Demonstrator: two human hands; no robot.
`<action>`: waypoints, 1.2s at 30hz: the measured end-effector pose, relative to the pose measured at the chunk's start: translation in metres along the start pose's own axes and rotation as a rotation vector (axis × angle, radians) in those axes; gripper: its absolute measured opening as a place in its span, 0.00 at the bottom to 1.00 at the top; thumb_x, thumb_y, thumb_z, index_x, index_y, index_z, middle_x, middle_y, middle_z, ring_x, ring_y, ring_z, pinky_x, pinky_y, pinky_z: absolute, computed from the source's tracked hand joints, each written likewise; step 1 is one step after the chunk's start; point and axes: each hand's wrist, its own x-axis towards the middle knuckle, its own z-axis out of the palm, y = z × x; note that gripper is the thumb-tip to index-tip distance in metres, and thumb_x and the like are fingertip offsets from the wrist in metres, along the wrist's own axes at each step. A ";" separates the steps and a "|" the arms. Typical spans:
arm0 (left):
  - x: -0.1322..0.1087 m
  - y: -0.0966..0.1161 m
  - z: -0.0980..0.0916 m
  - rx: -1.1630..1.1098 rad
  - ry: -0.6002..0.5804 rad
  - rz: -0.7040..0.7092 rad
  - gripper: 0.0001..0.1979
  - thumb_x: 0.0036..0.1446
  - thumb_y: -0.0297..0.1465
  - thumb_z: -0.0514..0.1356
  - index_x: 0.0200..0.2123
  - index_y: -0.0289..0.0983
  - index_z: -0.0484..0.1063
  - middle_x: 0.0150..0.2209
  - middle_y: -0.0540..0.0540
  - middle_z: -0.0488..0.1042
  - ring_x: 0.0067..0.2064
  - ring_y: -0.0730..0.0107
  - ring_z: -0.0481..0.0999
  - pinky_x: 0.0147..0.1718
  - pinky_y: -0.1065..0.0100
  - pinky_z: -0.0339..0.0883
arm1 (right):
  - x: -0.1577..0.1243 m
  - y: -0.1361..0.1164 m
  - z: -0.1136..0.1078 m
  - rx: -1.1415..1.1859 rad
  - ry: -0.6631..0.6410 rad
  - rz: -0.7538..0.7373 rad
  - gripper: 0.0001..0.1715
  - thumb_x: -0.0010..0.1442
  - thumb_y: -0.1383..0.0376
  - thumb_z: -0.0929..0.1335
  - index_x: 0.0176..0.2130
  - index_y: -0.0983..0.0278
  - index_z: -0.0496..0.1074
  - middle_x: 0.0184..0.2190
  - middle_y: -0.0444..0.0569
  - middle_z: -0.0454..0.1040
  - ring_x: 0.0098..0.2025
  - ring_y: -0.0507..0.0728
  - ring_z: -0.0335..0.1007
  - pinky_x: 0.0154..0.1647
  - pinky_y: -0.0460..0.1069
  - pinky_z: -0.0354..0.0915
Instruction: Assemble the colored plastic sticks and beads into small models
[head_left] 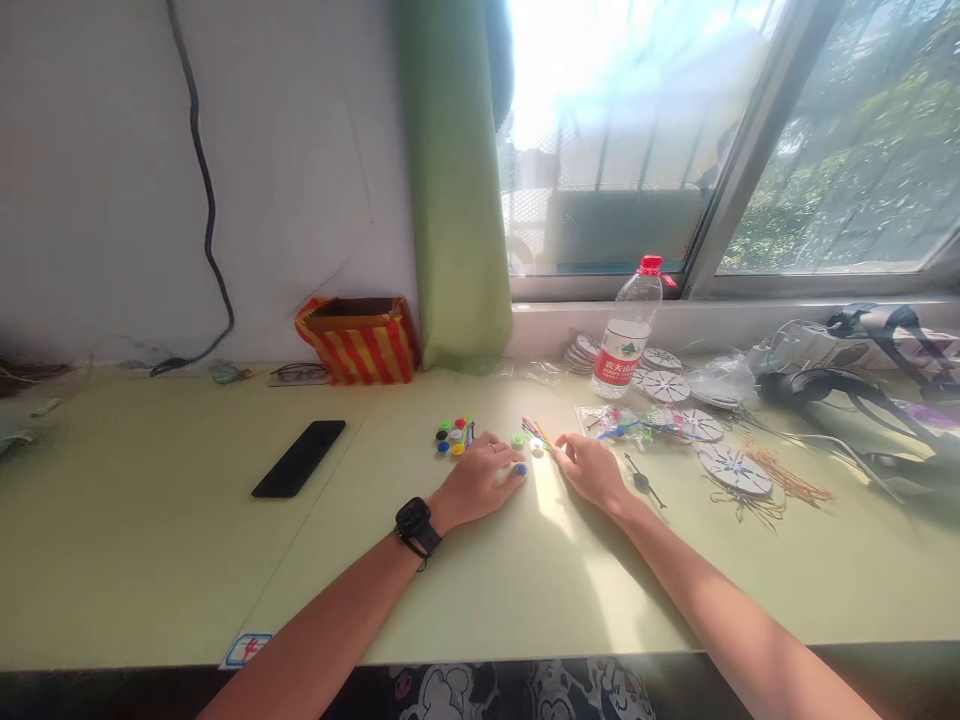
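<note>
My left hand (480, 480) rests low over the table, its thumb and fingertips closed around a small blue round piece (521, 469). Just beyond lie a green round piece (517, 440) and a white one (536, 448). My right hand (591, 472) is closed at the near end of a bundle of thin multicoloured strands (535, 432), which points away to the left. Behind my left hand sits a cluster of small round pieces (443, 449) in several colours, with more strands (470, 432) beside it.
A black phone (299, 459) lies left. Behind stand a striped box (360, 340) and a water bottle (626, 340). Rightward are plastic packets (637, 424), a dark spindle-like piece (641, 482), white slotted discs (735, 469), orange strands (791, 475) and a black strapped device (817, 400).
</note>
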 end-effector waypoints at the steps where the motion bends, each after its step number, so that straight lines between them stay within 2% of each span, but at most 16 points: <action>1: 0.000 0.001 -0.001 0.000 -0.004 0.002 0.07 0.63 0.34 0.62 0.43 0.43 0.79 0.38 0.45 0.80 0.47 0.55 0.72 0.52 0.55 0.67 | 0.000 0.001 0.000 0.007 0.003 0.005 0.12 0.68 0.59 0.63 0.40 0.61 0.74 0.27 0.46 0.75 0.28 0.55 0.68 0.28 0.48 0.51; 7: 0.001 0.004 -0.002 -0.012 0.010 -0.012 0.04 0.61 0.32 0.64 0.38 0.42 0.79 0.36 0.45 0.79 0.46 0.55 0.73 0.52 0.54 0.66 | 0.000 0.003 -0.002 0.017 0.056 0.016 0.11 0.67 0.60 0.63 0.39 0.62 0.71 0.29 0.47 0.75 0.30 0.56 0.68 0.30 0.48 0.52; 10: 0.002 0.007 -0.003 -0.067 0.031 -0.056 0.04 0.58 0.31 0.65 0.38 0.41 0.78 0.33 0.46 0.77 0.45 0.57 0.73 0.49 0.57 0.67 | 0.000 0.002 -0.006 0.113 0.089 -0.011 0.11 0.66 0.59 0.62 0.37 0.62 0.70 0.30 0.48 0.75 0.31 0.57 0.68 0.31 0.49 0.55; 14: 0.001 0.009 -0.005 -0.194 0.037 -0.094 0.05 0.53 0.28 0.66 0.35 0.40 0.75 0.36 0.46 0.78 0.42 0.61 0.74 0.43 0.61 0.69 | 0.002 0.001 -0.014 0.463 0.104 -0.041 0.17 0.65 0.51 0.65 0.34 0.62 0.68 0.30 0.48 0.74 0.32 0.57 0.70 0.35 0.51 0.63; 17: 0.000 0.008 -0.005 -0.318 0.036 -0.125 0.05 0.52 0.26 0.66 0.32 0.38 0.73 0.36 0.47 0.78 0.38 0.65 0.74 0.38 0.65 0.69 | 0.002 0.000 -0.022 0.752 0.064 -0.017 0.22 0.60 0.46 0.70 0.36 0.62 0.69 0.29 0.48 0.74 0.29 0.56 0.69 0.35 0.53 0.67; 22: 0.003 0.009 -0.004 -0.708 -0.023 -0.304 0.10 0.52 0.30 0.70 0.37 0.34 0.75 0.34 0.46 0.78 0.32 0.71 0.76 0.34 0.68 0.72 | -0.005 -0.008 -0.039 1.041 -0.035 -0.051 0.27 0.55 0.47 0.76 0.43 0.63 0.71 0.30 0.46 0.74 0.30 0.54 0.68 0.35 0.52 0.68; 25: 0.004 0.011 -0.005 -0.874 -0.052 -0.395 0.15 0.51 0.32 0.73 0.40 0.32 0.77 0.33 0.45 0.79 0.31 0.69 0.78 0.33 0.67 0.74 | -0.012 -0.014 -0.044 1.097 -0.191 -0.124 0.22 0.57 0.50 0.76 0.42 0.63 0.73 0.31 0.47 0.74 0.31 0.54 0.68 0.34 0.51 0.67; 28: 0.005 0.013 -0.007 -0.945 -0.018 -0.426 0.18 0.48 0.33 0.75 0.41 0.32 0.78 0.35 0.43 0.80 0.35 0.66 0.80 0.35 0.66 0.75 | -0.018 -0.019 -0.043 1.089 -0.320 -0.165 0.20 0.58 0.52 0.76 0.41 0.63 0.75 0.31 0.48 0.75 0.30 0.54 0.69 0.34 0.51 0.68; 31: 0.006 0.012 -0.007 -0.963 -0.005 -0.429 0.19 0.47 0.33 0.76 0.41 0.32 0.78 0.36 0.42 0.81 0.36 0.65 0.81 0.35 0.66 0.76 | -0.019 -0.021 -0.037 1.080 -0.349 -0.178 0.20 0.58 0.52 0.76 0.42 0.63 0.75 0.32 0.48 0.75 0.30 0.54 0.69 0.34 0.51 0.68; 36: 0.006 0.012 -0.006 -0.937 -0.008 -0.426 0.17 0.52 0.36 0.74 0.40 0.32 0.79 0.32 0.44 0.79 0.33 0.65 0.82 0.35 0.65 0.77 | -0.018 -0.019 -0.031 1.039 -0.317 -0.186 0.20 0.58 0.51 0.76 0.41 0.63 0.75 0.32 0.47 0.75 0.31 0.53 0.69 0.35 0.51 0.69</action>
